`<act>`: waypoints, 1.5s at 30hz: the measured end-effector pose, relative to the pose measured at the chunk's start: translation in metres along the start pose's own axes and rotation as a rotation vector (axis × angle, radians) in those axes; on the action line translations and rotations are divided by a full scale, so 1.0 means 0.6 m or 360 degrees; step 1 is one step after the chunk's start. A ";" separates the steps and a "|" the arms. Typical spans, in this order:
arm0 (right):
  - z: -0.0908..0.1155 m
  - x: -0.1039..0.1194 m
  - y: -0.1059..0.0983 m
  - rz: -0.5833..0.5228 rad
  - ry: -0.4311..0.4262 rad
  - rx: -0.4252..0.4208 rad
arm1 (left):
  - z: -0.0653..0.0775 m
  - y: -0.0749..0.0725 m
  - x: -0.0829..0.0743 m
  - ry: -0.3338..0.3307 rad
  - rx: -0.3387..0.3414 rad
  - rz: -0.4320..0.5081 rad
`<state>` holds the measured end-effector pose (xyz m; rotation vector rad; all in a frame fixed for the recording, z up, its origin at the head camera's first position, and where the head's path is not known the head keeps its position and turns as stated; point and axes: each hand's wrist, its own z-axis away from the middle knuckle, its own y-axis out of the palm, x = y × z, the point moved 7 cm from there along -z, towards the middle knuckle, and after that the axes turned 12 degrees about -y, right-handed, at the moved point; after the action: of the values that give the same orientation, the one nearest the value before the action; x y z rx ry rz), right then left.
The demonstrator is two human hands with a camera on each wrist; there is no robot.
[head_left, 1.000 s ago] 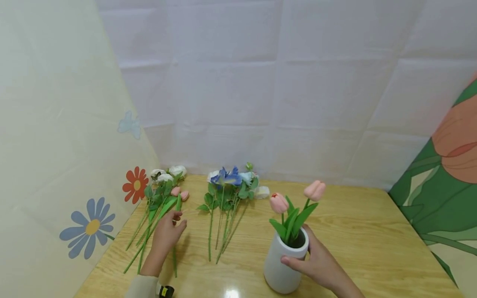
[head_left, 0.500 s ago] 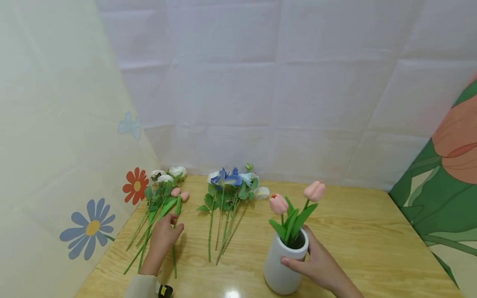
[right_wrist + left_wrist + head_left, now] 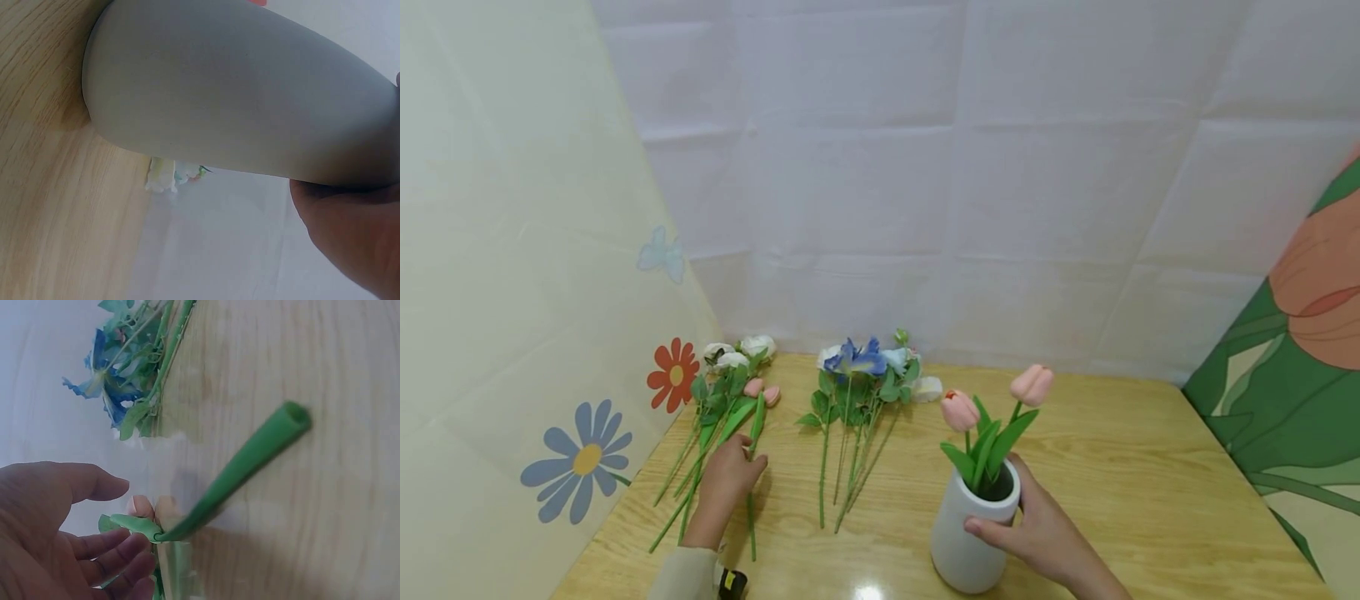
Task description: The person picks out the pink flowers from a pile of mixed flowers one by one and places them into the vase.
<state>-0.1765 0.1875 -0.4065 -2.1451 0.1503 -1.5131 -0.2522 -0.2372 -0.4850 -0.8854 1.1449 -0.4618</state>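
Note:
In the head view my left hand [image 3: 727, 478] is low over a pink tulip [image 3: 756, 429] lying at the left of the table. The left wrist view shows thumb and fingers [image 3: 125, 550] apart, the fingertips beside the tulip's green stem [image 3: 244, 462]; whether they touch it I cannot tell. My right hand [image 3: 1037, 533] grips a white vase [image 3: 964, 546] near its rim, thumb in front. Close up, the vase [image 3: 237, 87] stands on the table in the right wrist view. Pink tulips [image 3: 1032, 385] with green leaves stand in it.
White flowers [image 3: 730, 358] with long stems lie left of the tulip on the wooden table [image 3: 1150, 500]. A second bunch, with a blue flower [image 3: 856, 358], lies in the middle. A white cloth wall [image 3: 850, 183] closes the back; printed cloths hang at both sides.
My left hand has shifted slightly down and toward me along the tulip's stem, its thumb now nearer the stem. The right hand and the vase have stayed in place.

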 end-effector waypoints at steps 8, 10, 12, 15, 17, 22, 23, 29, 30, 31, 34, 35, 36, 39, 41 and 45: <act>0.001 0.002 0.000 -0.0018 -0.0018 -0.0006 | -0.007 0.004 0.006 -0.0026 0.0010 -0.0052; 0.001 0.002 0.000 -0.0021 -0.0007 -0.0007 | -0.007 0.005 0.007 -0.0015 -0.0003 -0.0089; 0.001 0.001 0.001 -0.0023 0.0010 -0.0005 | -0.006 0.006 0.008 -0.0008 -0.0017 -0.0120; 0.000 -0.001 0.002 -0.0034 0.0031 -0.0001 | -0.005 0.007 0.012 -0.0020 -0.0017 -0.0157; 0.000 -0.002 0.002 -0.0038 0.0039 0.0000 | -0.004 0.007 0.014 -0.0030 -0.0015 -0.0167; 0.000 -0.002 0.003 -0.0057 0.0042 0.0005 | -0.004 0.006 0.017 -0.0034 -0.0003 -0.0187; 0.000 -0.002 0.003 -0.0061 0.0041 0.0006 | -0.004 0.006 0.017 -0.0033 -0.0002 -0.0190; 0.000 0.000 0.003 -0.0063 0.0022 0.0005 | -0.006 0.008 0.016 -0.0017 0.0008 -0.0212; 0.000 0.000 0.003 -0.0060 0.0018 0.0004 | -0.006 0.008 0.016 -0.0017 0.0012 -0.0216; 0.000 0.000 0.003 -0.0055 0.0015 0.0003 | -0.007 0.009 0.017 -0.0017 0.0016 -0.0222; 0.001 0.000 0.002 -0.0044 0.0018 -0.0001 | -0.011 0.012 0.018 -0.0021 0.0023 -0.0230; 0.001 -0.001 0.002 -0.0043 0.0023 -0.0001 | -0.012 0.012 0.019 -0.0022 0.0024 -0.0232; 0.001 -0.001 0.002 -0.0040 0.0029 -0.0001 | -0.013 0.012 0.019 -0.0018 0.0020 -0.0238; 0.001 -0.002 0.002 -0.0033 0.0043 -0.0002 | -0.013 0.010 0.017 -0.0004 0.0009 -0.0237; 0.002 -0.002 0.001 -0.0025 0.0044 -0.0003 | -0.013 0.009 0.016 0.0005 -0.0001 -0.0219; 0.002 0.000 0.000 -0.0012 0.0030 -0.0007 | -0.012 0.003 0.015 0.0008 -0.0013 -0.0146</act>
<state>-0.1756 0.1878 -0.4071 -2.1377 0.1525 -1.5386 -0.2555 -0.2451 -0.4929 -0.9476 1.1148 -0.5351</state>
